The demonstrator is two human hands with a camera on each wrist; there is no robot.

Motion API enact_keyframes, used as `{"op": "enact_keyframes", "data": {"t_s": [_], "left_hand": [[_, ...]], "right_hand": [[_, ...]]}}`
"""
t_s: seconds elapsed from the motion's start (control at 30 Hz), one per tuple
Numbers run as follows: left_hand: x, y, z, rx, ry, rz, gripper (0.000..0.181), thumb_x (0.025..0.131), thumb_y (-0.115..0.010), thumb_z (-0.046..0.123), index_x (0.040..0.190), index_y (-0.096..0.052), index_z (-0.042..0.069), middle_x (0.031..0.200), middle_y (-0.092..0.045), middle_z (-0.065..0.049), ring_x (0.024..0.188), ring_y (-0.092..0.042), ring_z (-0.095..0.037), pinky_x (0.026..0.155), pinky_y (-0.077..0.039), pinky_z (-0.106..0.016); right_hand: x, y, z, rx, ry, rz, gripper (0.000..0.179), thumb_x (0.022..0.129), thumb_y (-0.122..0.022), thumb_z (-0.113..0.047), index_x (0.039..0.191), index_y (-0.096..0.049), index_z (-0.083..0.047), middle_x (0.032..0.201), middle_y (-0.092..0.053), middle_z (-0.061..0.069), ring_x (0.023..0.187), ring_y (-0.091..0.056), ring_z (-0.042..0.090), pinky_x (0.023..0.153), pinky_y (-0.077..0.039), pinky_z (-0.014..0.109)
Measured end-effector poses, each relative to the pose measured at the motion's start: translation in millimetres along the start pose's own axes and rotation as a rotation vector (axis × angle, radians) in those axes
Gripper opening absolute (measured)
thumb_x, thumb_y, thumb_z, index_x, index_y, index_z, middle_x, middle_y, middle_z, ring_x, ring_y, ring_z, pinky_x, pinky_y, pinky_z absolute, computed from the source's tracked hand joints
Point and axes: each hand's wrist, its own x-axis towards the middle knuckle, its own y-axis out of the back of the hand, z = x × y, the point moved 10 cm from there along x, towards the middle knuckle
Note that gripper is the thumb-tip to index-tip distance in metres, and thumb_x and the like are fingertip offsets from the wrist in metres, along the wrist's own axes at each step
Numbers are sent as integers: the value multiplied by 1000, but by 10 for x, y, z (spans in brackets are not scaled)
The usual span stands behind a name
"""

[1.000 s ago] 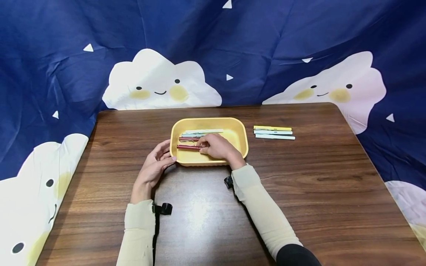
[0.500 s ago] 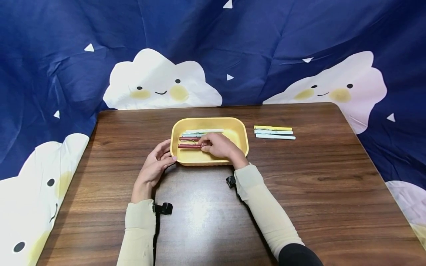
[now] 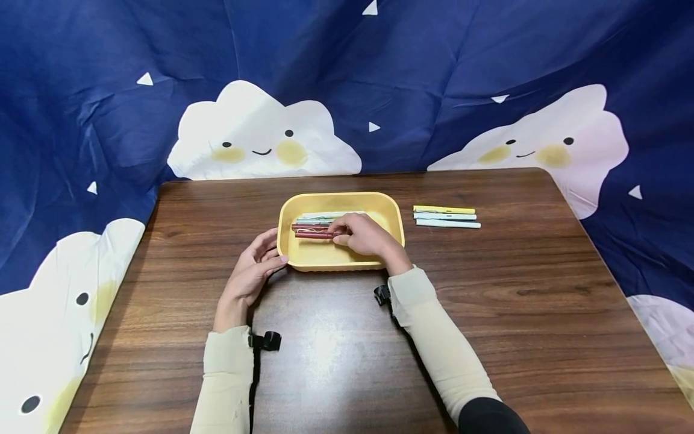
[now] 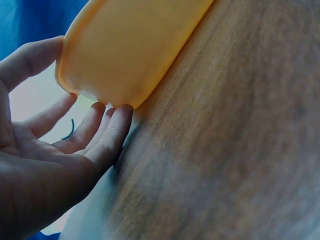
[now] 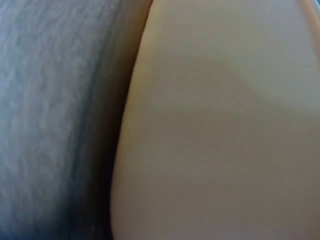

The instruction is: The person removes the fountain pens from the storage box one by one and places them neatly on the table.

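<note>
A yellow tray (image 3: 347,266) lies on the table, with pens inside. My right hand (image 3: 365,235) reaches into it and pinches the right end of a dark red pen (image 3: 311,235), whose clip shows. Just behind lies a second dark red pen (image 3: 300,227), then a light blue pen (image 3: 309,220) and a white pen (image 3: 331,214), partly hidden by the hand. At the tray's left end, my left hand (image 3: 252,268) touches the outer wall; in the left wrist view its fairly straight fingertips rest against the tray (image 4: 115,55). The right wrist view shows only the tray wall (image 5: 215,130) close up, not the hand.
Right of the tray, a yellow pen (image 3: 444,210), a pale blue pen (image 3: 444,216) and a white pen (image 3: 448,223) lie side by side on the wooden table (image 3: 515,313). A blue curtain (image 3: 401,72) with clouds hangs behind the table's back edge.
My right hand has moved right and slightly back, carrying the pinched dark red pen closer to the other red one. My left hand and the tray stay in place.
</note>
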Motion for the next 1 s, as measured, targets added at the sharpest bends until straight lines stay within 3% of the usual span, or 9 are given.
{"op": "enact_keyframes", "data": {"t_s": [0.47, 0.7, 1.0], "left_hand": [[3, -3, 3, -4, -4, -4, 71, 89, -62, -14, 153, -35, 0, 147, -39, -26, 120, -53, -26, 88, -55, -24], [1, -2, 2, -1, -6, -5, 71, 89, -62, -13, 153, -35, 0, 146, -40, -25, 119, -54, -24, 88, -55, -24], [0, -7, 3, -4, -11, -10, 72, 89, -62, -14, 154, -33, -2, 146, -40, -26, 117, -55, -24, 88, -55, -24]], "right_hand": [[-127, 205, -20, -28, 0, 52, 16, 96, -70, -10, 111, -76, -9, 99, -70, 2, 93, -59, 19, 89, -48, 36], [-189, 309, -15, -50, -5, 67, 17, 95, -71, -10, 112, -76, -9, 98, -69, 2, 87, -56, 20, 83, -46, 37], [-264, 449, -41, -54, 44, 93, 18, 94, -71, -5, 112, -75, -3, 99, -70, 6, 92, -59, 21, 81, -47, 36]]}}
